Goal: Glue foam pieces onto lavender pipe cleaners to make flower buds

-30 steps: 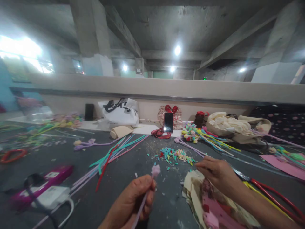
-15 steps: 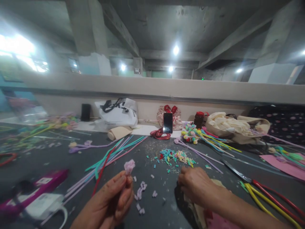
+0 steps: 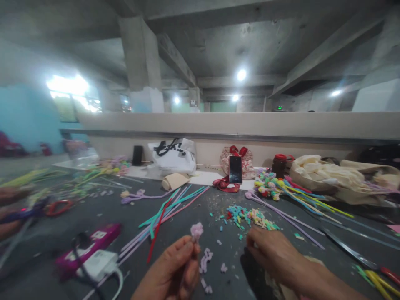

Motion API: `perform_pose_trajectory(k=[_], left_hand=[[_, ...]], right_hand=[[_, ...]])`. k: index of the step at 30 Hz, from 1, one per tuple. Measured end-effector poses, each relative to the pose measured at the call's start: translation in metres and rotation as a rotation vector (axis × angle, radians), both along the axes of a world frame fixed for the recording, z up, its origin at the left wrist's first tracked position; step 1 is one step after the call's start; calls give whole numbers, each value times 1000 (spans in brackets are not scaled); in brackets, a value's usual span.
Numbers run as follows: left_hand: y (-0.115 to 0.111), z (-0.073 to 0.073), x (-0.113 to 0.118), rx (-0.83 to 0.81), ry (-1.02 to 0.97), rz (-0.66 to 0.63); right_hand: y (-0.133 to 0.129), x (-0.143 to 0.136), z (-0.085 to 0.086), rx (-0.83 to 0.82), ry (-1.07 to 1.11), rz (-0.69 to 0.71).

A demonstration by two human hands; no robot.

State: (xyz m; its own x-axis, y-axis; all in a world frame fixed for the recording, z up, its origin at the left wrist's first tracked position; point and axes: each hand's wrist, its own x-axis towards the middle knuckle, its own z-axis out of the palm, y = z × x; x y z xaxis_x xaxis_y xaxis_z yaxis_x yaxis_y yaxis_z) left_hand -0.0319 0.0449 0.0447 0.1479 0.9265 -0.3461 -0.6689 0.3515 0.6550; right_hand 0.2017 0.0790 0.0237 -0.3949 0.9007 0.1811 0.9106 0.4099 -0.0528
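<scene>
The left hand (image 3: 173,273) is clenched around a thin pale stem; its thumb and forefinger pinch just below a small pink curled bud (image 3: 196,230), which projects above the fingertips. The hand rises from the lower edge of the view, knuckles toward the camera. The right hand (image 3: 275,254) lies palm down on the dark table (image 3: 78,216), fingers curled with tips at the surface; whether they grasp anything cannot be determined. Its forearm runs off toward the lower right corner.

Between the two hands lie small pink offcuts (image 3: 206,256), apart from both. Just beyond the right fingertips sits a heap of multicoloured chips (image 3: 250,216). Left of the bud, a fan of long teal, pink and red stems (image 3: 168,208) crosses the table. A magenta device (image 3: 93,241) and a white adapter (image 3: 98,263) lie at lower left. Farther back: a phone (image 3: 235,169) propped upright, a white bag (image 3: 175,156), a dark jar (image 3: 279,164), and a bunch of finished stems (image 3: 281,187).
</scene>
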Motion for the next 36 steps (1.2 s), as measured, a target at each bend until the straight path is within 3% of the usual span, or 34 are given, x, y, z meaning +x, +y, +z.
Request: perform_pose_trajectory(k=[4, 9, 12, 16, 22, 27, 31, 36], left_hand=[[1, 2, 9, 0, 81, -119], [6, 4, 22, 154, 258, -298], [9, 0, 33, 207, 256, -427], [7, -4, 49, 214, 246, -409], [2, -9, 65, 216, 250, -345], [6, -20, 73, 168, 253, -359], [2, -21, 77, 172, 257, -318], [-3, -20, 75, 193, 276, -341]], right_hand=[[5, -3, 5, -185, 373, 41], [-2, -7, 23, -463, 736, 69], [-11, -9, 30, -638, 1078, 94], [-20, -11, 29, -719, 1385, 73], [-27, -11, 22, -655, 1417, 29], [-33, -13, 22, -509, 1331, 40], [-37, -18, 23, -403, 1261, 38], [-39, -21, 23, -434, 1299, 45]])
